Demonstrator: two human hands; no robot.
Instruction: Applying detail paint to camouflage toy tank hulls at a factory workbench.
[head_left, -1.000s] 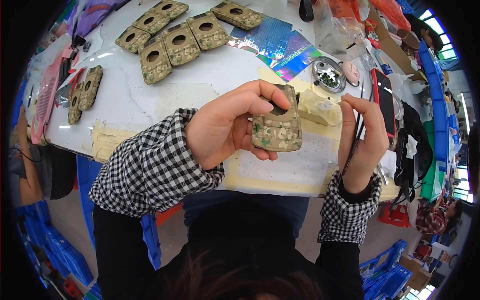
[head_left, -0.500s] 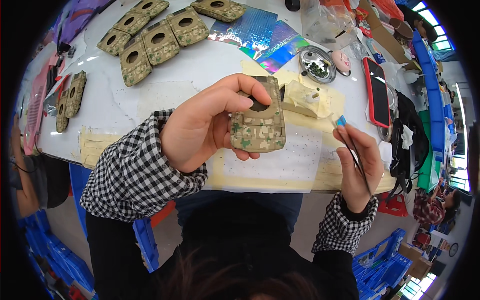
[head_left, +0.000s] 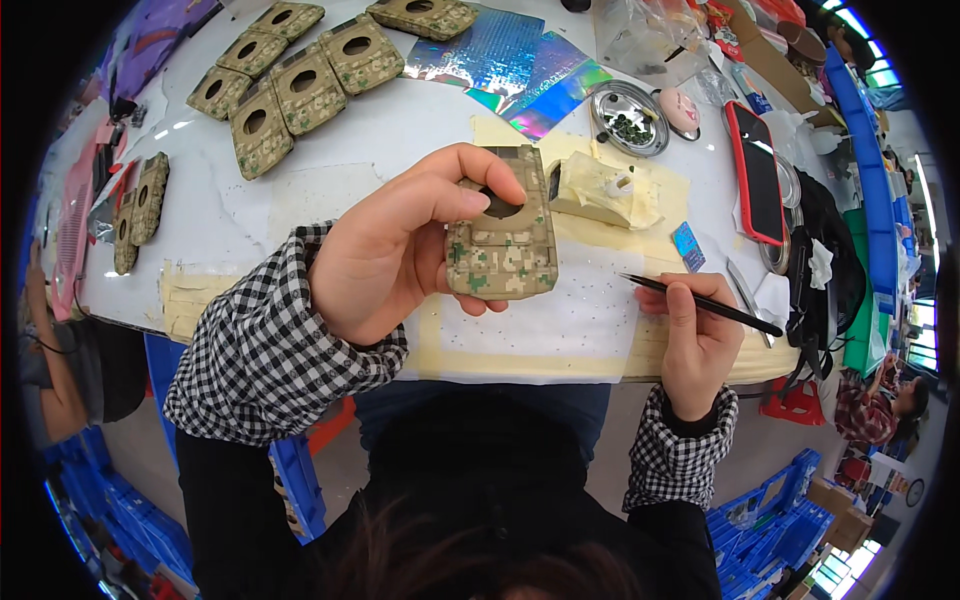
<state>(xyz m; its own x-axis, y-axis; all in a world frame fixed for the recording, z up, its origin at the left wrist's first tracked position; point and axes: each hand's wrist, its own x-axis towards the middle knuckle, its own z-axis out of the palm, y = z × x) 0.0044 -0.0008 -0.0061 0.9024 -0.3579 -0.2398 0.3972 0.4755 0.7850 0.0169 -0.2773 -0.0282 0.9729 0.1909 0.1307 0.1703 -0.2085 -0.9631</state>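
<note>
My left hand [head_left: 375,240] is closed around a camouflage-patterned model tank hull [head_left: 505,262], with its index finger and thumb at the round hole in the hull's top. My right hand [head_left: 695,350] holds black pointed tweezers [head_left: 735,312] lying nearly level, tips to the left above a white sheet [head_left: 560,345] strewn with tiny dark specks. Just beyond the right hand lies a small shiny blue piece [head_left: 687,246]. A block wrapped in yellowish tape [head_left: 600,195], with a white peg on top, sits to the right of the hull.
Several similar hulls [head_left: 310,85] stand at the far left, with others [head_left: 140,210] near the left edge. Holographic sheets [head_left: 500,50] lie at the back. On the right are a round tin [head_left: 628,118] of small dark green parts, a red-cased phone [head_left: 755,170] and a slim metal blade-like tool [head_left: 748,300].
The tweezers have swung from steeply upright to nearly level, tips now pointing left over the sheet. The small blue piece, previously by the right fingertips, now appears apart from them. The left hand still grips the hull.
</note>
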